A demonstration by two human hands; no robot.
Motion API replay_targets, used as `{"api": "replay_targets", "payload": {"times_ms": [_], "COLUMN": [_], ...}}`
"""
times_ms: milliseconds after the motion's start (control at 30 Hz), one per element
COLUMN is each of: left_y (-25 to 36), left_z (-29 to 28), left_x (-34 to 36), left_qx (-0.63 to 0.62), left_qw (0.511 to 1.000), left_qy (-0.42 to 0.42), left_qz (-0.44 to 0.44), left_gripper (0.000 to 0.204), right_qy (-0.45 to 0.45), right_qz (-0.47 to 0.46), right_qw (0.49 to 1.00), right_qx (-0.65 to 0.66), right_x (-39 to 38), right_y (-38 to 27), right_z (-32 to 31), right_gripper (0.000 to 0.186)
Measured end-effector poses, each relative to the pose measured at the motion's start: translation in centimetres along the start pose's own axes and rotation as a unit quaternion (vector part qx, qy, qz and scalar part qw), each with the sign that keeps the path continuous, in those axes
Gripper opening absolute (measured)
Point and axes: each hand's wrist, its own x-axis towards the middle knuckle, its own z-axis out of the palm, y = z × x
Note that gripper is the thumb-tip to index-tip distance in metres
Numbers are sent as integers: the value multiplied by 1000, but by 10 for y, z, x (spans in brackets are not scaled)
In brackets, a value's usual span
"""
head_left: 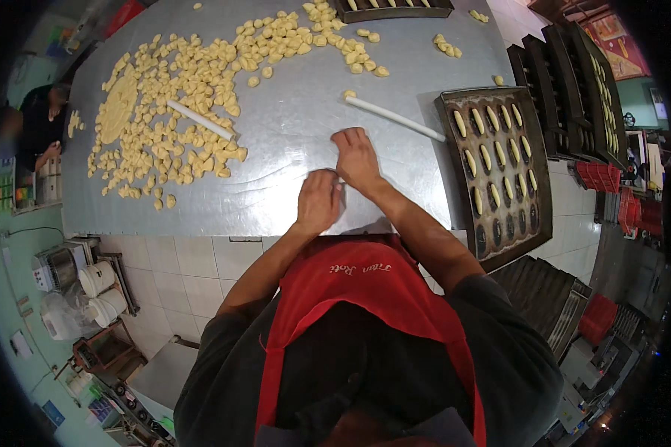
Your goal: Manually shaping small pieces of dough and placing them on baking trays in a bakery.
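Both hands rest on the metal tabletop (pixel 276 160) close to its front edge. My left hand (pixel 319 200) is palm down with its fingers curled and pressed together. Just beyond it and to the right lies my right hand (pixel 358 159), its fingers bent over toward the left. A small pale sliver shows between the two hands; whatever lies under the fingers is hidden. Ahead of my right hand is a white rod (pixel 395 118), with a dough ball (pixel 349 94) at its left end. Many small yellow dough pieces (pixel 201 74) spread over the table's left side.
A second white rod (pixel 200 120) lies among the dough pieces beside a flat dough sheet (pixel 118 110). On the right, a dark baking tray (pixel 548 186) holds rows of dough sticks. Stacked trays (pixel 555 82) stand beyond it. Another person's hand (pixel 50 154) is at far left.
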Motion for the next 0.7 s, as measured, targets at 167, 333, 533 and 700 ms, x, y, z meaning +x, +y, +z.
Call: {"api": "replay_targets", "payload": {"times_ms": [167,333,533,700], "left_y": [-82,-121,-90,-86], "left_z": [-57,-57,26,54], "left_x": [15,116,293,350], "left_qx": [84,132,140,63], "left_qw": [992,989,987,977], "left_qy": [82,72,-15,-57], "left_qz": [-54,-15,-81,-198], "left_gripper": [18,27,39,39], "right_qy": [22,62,82,57], "right_qz": [-75,-32,0,-46], "right_qw": [996,992,997,997], "right_qx": [-36,-105,-1,31], "right_x": [-69,-6,-7,-63], "right_y": [-25,-28,-14,-13], "right_z": [11,-2,8,-43], "right_gripper": [77,84,56,45]}}
